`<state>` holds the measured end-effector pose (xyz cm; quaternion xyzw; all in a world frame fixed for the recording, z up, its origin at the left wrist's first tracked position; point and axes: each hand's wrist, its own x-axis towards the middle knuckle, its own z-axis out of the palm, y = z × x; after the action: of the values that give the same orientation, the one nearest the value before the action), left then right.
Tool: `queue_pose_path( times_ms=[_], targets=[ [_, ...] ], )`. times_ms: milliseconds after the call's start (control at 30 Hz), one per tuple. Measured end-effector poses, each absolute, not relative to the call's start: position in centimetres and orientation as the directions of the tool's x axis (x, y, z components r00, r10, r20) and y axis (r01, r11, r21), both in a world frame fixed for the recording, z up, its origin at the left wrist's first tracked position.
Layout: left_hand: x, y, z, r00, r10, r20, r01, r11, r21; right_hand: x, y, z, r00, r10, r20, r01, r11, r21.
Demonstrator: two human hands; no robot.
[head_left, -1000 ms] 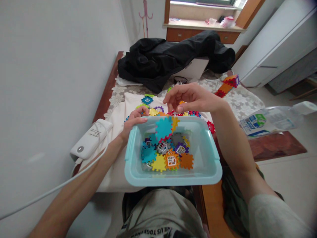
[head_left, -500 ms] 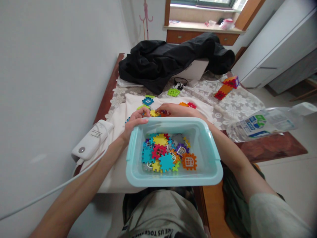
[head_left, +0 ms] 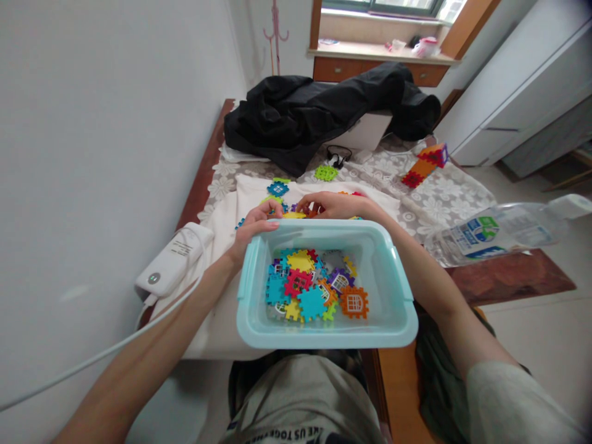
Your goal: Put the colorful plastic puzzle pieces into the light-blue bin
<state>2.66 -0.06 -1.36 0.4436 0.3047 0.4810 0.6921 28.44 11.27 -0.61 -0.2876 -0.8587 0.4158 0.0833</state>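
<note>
A light blue plastic bin (head_left: pixel 398 308) is in front of my body, with toy building pieces in it. Among them are a blue square (head_left: pixel 312 303), a red piece (head_left: pixel 298 283), a yellow piece (head_left: pixel 300 260) and an orange window piece (head_left: pixel 354 303). My left hand (head_left: pixel 256 227) is closed on the bin's far left corner, its thumb over the rim. Just beyond the far rim, my right hand (head_left: pixel 335 205) reaches down with bent, slightly parted fingers over loose pieces. A yellow piece (head_left: pixel 293 216) lies by its fingertips; the rim hides part of this spot.
A green piece (head_left: pixel 326 172) and a blue window piece (head_left: pixel 277 188) lie farther back. Joined orange and red pieces (head_left: pixel 422 166) stand at right. A plastic bottle (head_left: pixel 499 229) is beside my right arm; a white power bank (head_left: pixel 174 256) with cable is at left. Black cloth (head_left: pixel 319 111) lies behind.
My right hand has shifted slightly to the right and its fingers are more bent over the pieces. The yellow piece near it shows less. My left hand and the bin look unchanged.
</note>
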Motion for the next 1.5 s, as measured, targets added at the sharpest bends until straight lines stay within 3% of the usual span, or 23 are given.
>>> queue_pose_path(
  times_ms=[300, 467, 667, 833, 1033, 1200, 1333, 1400, 1500],
  targets=[
    [2.7, 0.0, -1.3, 0.346, 0.938, 0.021, -0.38, 0.119, 0.917, 29.0, 11.8, 0.8, -0.831, 0.547, -0.097, 0.388, 0.446, -0.807],
    [2.7, 0.1, -1.4, 0.346, 0.938, -0.001, -0.408, 0.151, 0.9, 30.4, 12.1, 2.2, -0.775, 0.626, 0.089, 0.272, 0.458, -0.846],
    [2.6, 0.2, -1.5, 0.351, 0.936, 0.015, -0.389, 0.132, 0.912, 31.7, 11.6, 5.1, -0.633, 0.679, 0.371, 0.014, 0.489, -0.872],
    [2.6, 0.0, -1.3, 0.346, 0.938, 0.023, -0.382, 0.118, 0.917, 31.0, 7.3, 8.8, -0.594, 0.649, 0.476, -0.099, 0.529, -0.843],
    [2.6, -0.1, -1.2, 0.337, 0.941, 0.013, -0.382, 0.124, 0.916, 30.0, 5.2, 9.9, -0.86, 0.435, 0.267, 0.051, 0.593, -0.803],
    [2.7, -0.1, -1.0, 0.342, 0.939, 0.024, -0.397, 0.121, 0.91, 30.4, 8.3, 6.5, -0.824, 0.555, 0.115, 0.411, 0.725, -0.553],
    [2.8, -0.2, -0.8, 0.337, 0.941, 0.002, -0.404, 0.143, 0.904, 30.6, 9.0, 4.5, -0.685, 0.684, -0.251, 0.724, 0.603, -0.335],
    [2.9, -0.2, -0.8, 0.332, 0.943, -0.006, -0.408, 0.149, 0.901, 30.3, 8.8, 4.3, -0.622, 0.695, -0.36, 0.783, 0.562, -0.268],
    [2.9, 0.0, -1.0, 0.335, 0.942, -0.004, -0.404, 0.147, 0.903, 29.6, 8.6, 4.4, -0.626, 0.671, -0.397, 0.779, 0.568, -0.266]
  ],
)
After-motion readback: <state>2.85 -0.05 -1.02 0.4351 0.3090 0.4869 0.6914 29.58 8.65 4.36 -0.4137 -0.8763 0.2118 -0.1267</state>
